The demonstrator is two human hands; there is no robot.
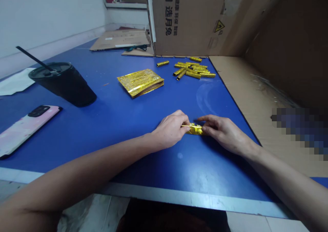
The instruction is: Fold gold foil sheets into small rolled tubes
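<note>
Pinched a small gold foil strip (195, 129) with left hand (167, 132) and right hand (223, 132) fingers on the blue bench (115, 122). Could have ripped if tugged hard.

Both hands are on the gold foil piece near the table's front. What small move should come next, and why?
Probably roll the foil piece tighter. The left hand and right hand pinch it at either end and it looks flattish, while the rolls heaped farther back are narrow tubes.
</note>
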